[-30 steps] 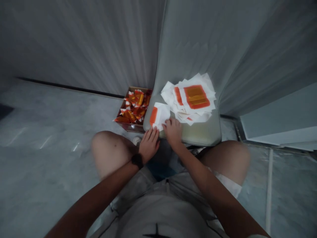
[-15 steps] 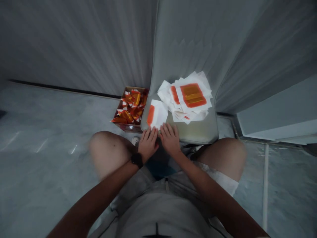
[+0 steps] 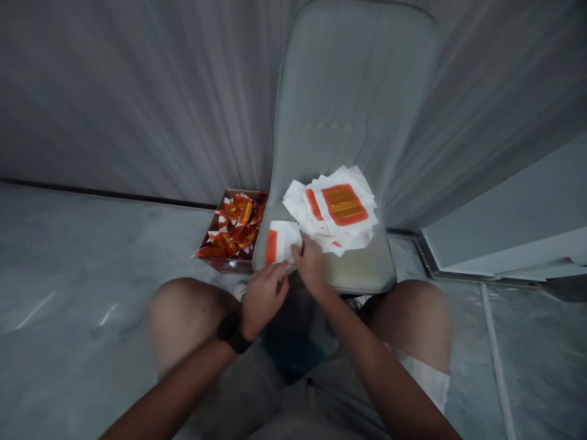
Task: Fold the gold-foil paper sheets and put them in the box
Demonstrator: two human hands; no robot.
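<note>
From far off I look at the chair [image 3: 358, 79]. A small white paper [image 3: 290, 241] lies on its front left corner. My left hand [image 3: 263, 299] (the one with the black watch [image 3: 233, 332]) is at the paper's near edge, my right hand [image 3: 310, 264] at its right edge; I can't tell if either pinches. A paper pile [image 3: 342, 208] sits mid-chair, and a box [image 3: 232, 266] stands just left of the chair

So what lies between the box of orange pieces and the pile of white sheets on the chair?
In the head view, a white sheet with an orange strip lies between them, on the chair seat.
</note>
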